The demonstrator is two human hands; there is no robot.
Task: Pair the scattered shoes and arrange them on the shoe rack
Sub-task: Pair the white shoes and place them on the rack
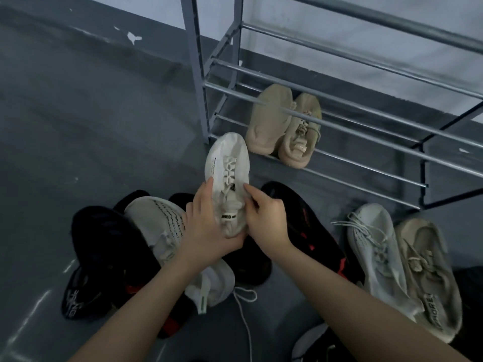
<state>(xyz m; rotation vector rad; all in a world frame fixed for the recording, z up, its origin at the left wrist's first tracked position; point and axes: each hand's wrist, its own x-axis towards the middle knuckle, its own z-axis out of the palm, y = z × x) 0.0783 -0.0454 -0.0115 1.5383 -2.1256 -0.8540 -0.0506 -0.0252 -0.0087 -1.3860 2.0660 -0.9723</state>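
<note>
Held off the floor: white shoe point(228, 178), heel cupped in left hand point(206, 226), right hand point(264, 212) pinching its collar, toe and long axis aimed at rack point(313, 118) beside tan pair point(283, 126).

A white sneaker point(227, 176) is held above the pile, toe pointing toward the shoe rack point(339, 121), laces up. A beige pair point(283, 126) sits side by side on the rack's lowest bars, toes inward. On the floor lie a white shoe with black lettering point(162, 226), black shoes point(104, 246), a black shoe with red accents point(311, 231), and a pale grey shoe point(376, 252) touching a tan shoe point(426, 278).
</note>
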